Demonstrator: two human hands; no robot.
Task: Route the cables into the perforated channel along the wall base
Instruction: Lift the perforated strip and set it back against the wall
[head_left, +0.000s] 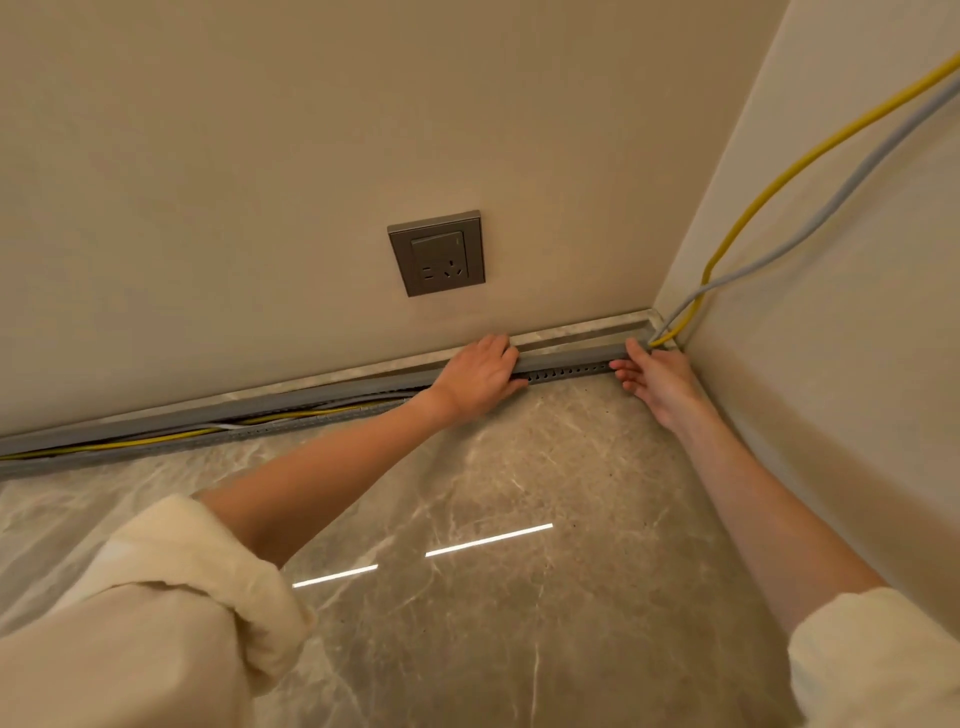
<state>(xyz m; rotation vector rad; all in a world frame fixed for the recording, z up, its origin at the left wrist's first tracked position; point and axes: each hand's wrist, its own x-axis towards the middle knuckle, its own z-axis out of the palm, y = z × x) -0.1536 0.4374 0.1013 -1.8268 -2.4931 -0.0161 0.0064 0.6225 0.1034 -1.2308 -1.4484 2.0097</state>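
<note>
- The grey perforated channel ran along the foot of the back wall, just in front of the marble skirting, from the left edge of the view to the room corner on the right.
- The left hand lay over the top of the channel about midway along, fingers curled over its upper edge towards the wall and thumb down at the perforated front face, so it gripped the channel.
- The right hand was at the channel's corner end, fingers fairly straight and spread, their tips touching the front face; whether the thumb pinched the upper edge could not be told, since the hand hid it.
- Between the two hands the channel looked closed, with only its row of small holes showing.
- Left of the left hand the channel stood open, and the yellow cable lay inside it lengthwise with a pale grey cable beside it.
- At the corner both cables came out of the channel's end just beside the right hand and rose along the right wall, the yellow one looping out before climbing and crossing the grey one.
- A grey wall socket sat on the back wall above the left hand, well apart from the channel.
- Cream sleeves were rolled back on both forearms above the glossy marble floor.
</note>
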